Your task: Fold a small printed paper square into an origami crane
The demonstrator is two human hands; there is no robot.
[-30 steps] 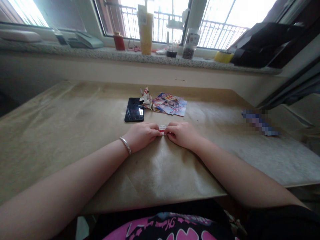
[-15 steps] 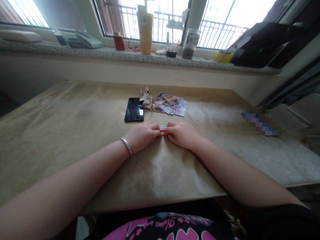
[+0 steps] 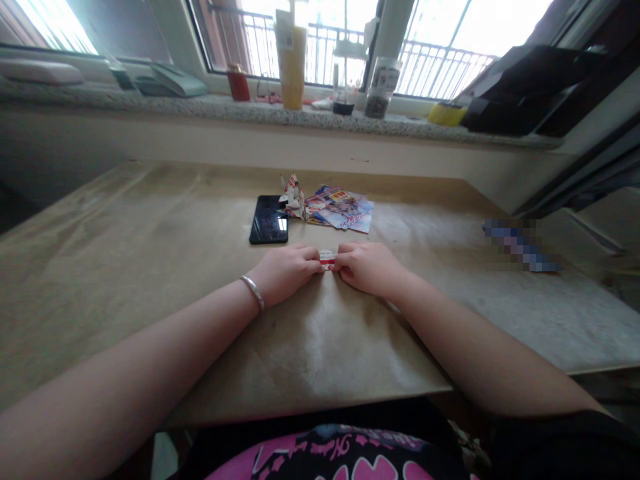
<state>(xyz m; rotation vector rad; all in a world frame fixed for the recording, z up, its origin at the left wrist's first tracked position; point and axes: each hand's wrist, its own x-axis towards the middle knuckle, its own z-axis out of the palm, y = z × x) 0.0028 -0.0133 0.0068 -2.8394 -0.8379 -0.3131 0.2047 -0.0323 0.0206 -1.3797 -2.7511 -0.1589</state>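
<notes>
A small piece of white paper with red print (image 3: 327,261) lies between my hands at the middle of the table. My left hand (image 3: 290,269), with a silver bangle at the wrist, pinches its left end. The fingers of my right hand (image 3: 369,267) are closed on its right end. Much of the paper is hidden under the fingers. Just beyond my left hand lies a black phone (image 3: 269,220), face up. A crumpled folded paper (image 3: 293,199) touches the phone's right side, next to several printed paper sheets (image 3: 345,210).
A tan cover (image 3: 210,373) spreads over the table. At the right lies a blurred blue item (image 3: 523,247). Along the granite windowsill (image 3: 200,107) stand a red jar (image 3: 238,83), a tall yellow container (image 3: 293,73), clear containers and a black bag-like object (image 3: 520,93).
My right hand has shifted slightly to the right, away from the left. More of the red and white paper shows between my fingers. The left hand has hardly moved.
</notes>
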